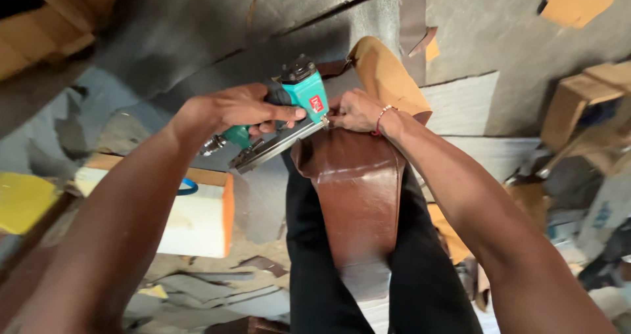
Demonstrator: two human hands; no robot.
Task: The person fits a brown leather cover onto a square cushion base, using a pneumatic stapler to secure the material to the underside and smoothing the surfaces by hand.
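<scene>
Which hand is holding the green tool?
The left hand grips the green staple gun. The right hand holds no tool; it only presses the brown leather piece at the gun's tip.

label (317, 103) | small red rectangle | on teal stapler body (306, 92)
</scene>
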